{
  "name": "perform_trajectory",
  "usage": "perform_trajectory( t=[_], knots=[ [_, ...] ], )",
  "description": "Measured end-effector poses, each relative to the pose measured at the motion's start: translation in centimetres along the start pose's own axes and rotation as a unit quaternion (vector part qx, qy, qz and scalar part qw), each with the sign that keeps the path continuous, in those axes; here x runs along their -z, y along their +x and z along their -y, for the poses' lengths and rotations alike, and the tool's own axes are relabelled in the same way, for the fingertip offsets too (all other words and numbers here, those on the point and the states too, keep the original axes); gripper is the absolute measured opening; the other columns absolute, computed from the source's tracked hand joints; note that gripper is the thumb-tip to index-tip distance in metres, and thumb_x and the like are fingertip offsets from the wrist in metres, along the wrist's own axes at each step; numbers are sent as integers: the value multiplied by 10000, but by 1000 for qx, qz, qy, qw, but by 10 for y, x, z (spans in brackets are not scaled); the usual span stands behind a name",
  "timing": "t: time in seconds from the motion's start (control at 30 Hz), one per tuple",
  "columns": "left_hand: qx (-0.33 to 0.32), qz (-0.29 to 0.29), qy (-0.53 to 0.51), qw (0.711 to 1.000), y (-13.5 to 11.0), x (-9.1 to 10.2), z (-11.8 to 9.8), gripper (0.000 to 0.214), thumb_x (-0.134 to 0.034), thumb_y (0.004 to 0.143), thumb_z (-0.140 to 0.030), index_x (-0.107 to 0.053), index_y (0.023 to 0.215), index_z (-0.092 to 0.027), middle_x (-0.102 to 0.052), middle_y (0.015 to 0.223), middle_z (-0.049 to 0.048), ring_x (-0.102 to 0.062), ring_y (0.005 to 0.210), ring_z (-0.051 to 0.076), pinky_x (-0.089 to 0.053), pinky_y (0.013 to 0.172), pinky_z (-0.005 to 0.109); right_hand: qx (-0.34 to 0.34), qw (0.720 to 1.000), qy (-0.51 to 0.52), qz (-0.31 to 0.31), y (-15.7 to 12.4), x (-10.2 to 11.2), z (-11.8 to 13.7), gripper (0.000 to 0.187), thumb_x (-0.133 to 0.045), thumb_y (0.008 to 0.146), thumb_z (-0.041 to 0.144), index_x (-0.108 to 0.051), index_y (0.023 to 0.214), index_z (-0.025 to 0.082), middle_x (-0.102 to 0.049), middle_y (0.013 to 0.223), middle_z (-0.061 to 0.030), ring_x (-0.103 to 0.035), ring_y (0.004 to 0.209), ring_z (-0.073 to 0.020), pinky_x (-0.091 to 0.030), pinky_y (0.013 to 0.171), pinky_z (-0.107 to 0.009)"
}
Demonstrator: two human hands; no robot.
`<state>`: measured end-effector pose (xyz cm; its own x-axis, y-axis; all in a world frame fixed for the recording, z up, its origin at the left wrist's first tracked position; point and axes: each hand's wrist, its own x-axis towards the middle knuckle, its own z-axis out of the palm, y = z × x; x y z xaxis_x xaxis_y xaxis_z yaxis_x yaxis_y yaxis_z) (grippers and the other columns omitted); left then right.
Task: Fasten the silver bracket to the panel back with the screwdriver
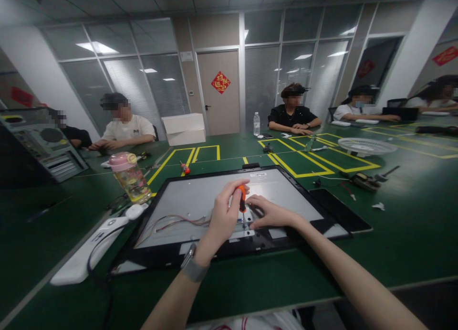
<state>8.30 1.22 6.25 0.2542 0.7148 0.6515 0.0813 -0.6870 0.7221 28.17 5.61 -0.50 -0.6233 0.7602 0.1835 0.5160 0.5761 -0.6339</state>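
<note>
A flat display panel (293,196) with a black frame and grey metal back lies face down in front of me. My left hand (226,208), wearing a watch on its wrist, is closed around the orange-and-black handle of a screwdriver (242,198). The screwdriver stands nearly upright, its shaft reaching down to a small metal bracket (246,232) near the panel's front edge. Beside the shaft, my right hand (270,211) rests low over the panel, thumb and fingers apart. Thin wires (171,220) run from the bracket area leftward across the panel.
Left of the panel are a white power strip (96,249), a drink bottle with pink lid (130,177) and an opened computer case (43,143). A black slab (339,210) and a tool (368,179) lie right. A red-handled item (185,168) lies behind. Several people sit across the table.
</note>
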Motion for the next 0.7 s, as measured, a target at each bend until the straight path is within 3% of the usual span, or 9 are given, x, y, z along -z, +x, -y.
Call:
perform_trajectory(
  t=[0.07,0.2,0.27,0.43,0.6,0.7],
  knots=[
    [4,-19,-9,1000,-3,0,1,284,-392,959,-227,-651,1070,-185,-634,944,61,-604,903,169,-468,828,294,1,1000,-1,0,0,0,0,629,-779,705,472,-546,1235,225,-512,1237,-76,-460,1151,-280,-391,1013,-419],
    [-11,-101,68,992,-2,4,11,145,-618,848,-264,-698,953,-203,-561,890,29,-572,829,154,-459,818,285,-7,1000,1,-1,-1,1,-1,685,-786,695,457,-520,1281,223,-498,1250,-88,-456,1170,-288,-381,1028,-428],
    [0,-129,79,989,-2,7,17,161,-599,862,-261,-695,979,-204,-568,873,28,-571,805,149,-464,783,278,-12,1000,3,2,-1,1,-1,684,-787,693,450,-522,1279,218,-491,1253,-91,-452,1181,-287,-378,1035,-422],
    [40,-112,3,993,-1,9,21,250,-438,944,-241,-647,1070,-184,-660,942,59,-626,909,172,-473,843,304,-17,1000,5,6,-1,1,0,672,-781,701,448,-522,1280,225,-482,1266,-88,-453,1192,-283,-374,1046,-421],
    [11,-143,47,988,-2,9,19,154,-581,875,-284,-698,928,-200,-576,881,30,-589,788,141,-473,743,255,-18,1000,2,8,-1,2,1,688,-781,700,442,-510,1295,229,-480,1276,-91,-442,1205,-290,-366,1052,-439],
    [16,-142,57,988,-2,11,19,195,-519,906,-260,-691,968,-191,-582,856,29,-586,769,137,-472,734,253,-19,1000,1,10,-1,3,3,665,-775,704,445,-523,1277,224,-487,1261,-90,-449,1195,-287,-375,1042,-427]
  ],
)
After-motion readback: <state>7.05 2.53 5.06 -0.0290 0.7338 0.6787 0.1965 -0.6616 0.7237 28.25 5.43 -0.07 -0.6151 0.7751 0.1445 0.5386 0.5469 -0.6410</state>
